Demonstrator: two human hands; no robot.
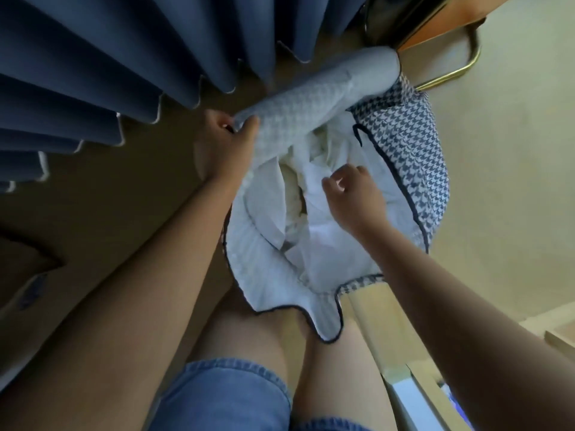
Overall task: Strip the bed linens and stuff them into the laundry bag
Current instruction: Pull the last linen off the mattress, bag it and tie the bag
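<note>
Linens bunched inside laundry bag mouth; left hand pinches bag's far rim, right hand fingers curled over linens, grip unclear, so I'd hold rim taut and ram pile down centre, not sideways.

Soft daylight, slight blur, wide-angle edge distortion.

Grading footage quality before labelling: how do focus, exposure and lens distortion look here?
Head view: strong wide-angle bending, the curtain pleats fan out; overall soft, right hand slightly blurred; white linens in the laundry bag nearly washed out; floor at left in dim shade; no glare.
</note>
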